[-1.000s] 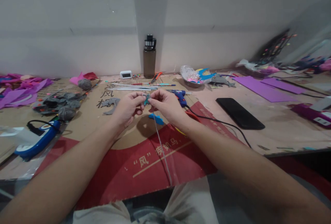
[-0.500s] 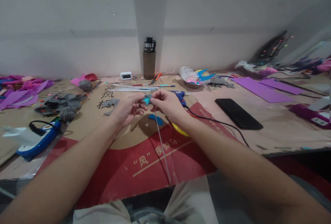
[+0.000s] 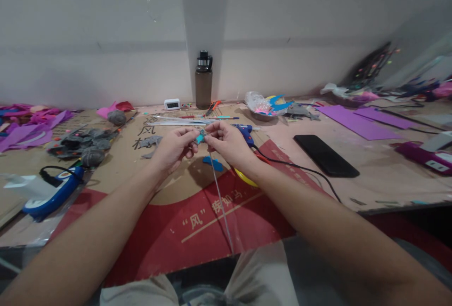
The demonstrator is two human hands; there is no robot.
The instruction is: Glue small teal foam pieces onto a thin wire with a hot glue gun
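Both my hands meet above the cardboard sheet (image 3: 141,155). My left hand (image 3: 174,148) and my right hand (image 3: 228,143) each pinch a small teal and grey felt piece (image 3: 201,137) between thumb and fingers. A thin grey stick (image 3: 221,200) hangs from that piece down toward my lap. A blue felt scrap (image 3: 213,163) lies on the cardboard just below my hands. A blue glue gun (image 3: 245,132) rests behind my right hand, its black cord (image 3: 300,167) trailing right.
A dark water bottle (image 3: 204,82) and a small white clock (image 3: 172,104) stand by the wall. A black phone (image 3: 326,155) lies to the right, near purple sheets (image 3: 360,124). Grey felt pieces (image 3: 86,143) and a second blue glue gun (image 3: 52,193) lie left. A bowl (image 3: 263,106) holds scraps.
My hands stayed together on the felt piece, shifting only slightly; the fingers have turned the piece a little. Nothing else on the table moved.
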